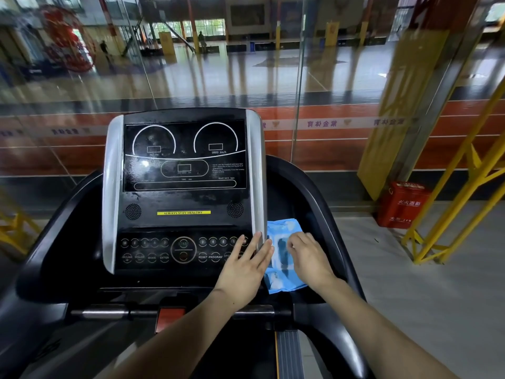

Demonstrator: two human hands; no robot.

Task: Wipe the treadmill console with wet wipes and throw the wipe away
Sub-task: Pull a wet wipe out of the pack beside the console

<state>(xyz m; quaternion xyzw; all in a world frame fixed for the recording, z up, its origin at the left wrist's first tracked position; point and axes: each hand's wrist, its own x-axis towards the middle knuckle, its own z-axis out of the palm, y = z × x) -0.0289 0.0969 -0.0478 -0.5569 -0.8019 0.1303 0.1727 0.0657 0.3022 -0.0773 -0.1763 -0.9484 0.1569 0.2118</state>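
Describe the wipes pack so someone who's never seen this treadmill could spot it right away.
Find the treadmill console, the big black panel with two dials. Just right of its silver edge, on the black side tray, lies the wipes pack, between both hands. It's the only light blue, soft plastic thing there.

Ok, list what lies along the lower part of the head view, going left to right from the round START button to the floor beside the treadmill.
Round START button → open left hand over the keys → blue wet-wipe pack → right hand with fingers on the pack → black treadmill side arm → red box on the floor.
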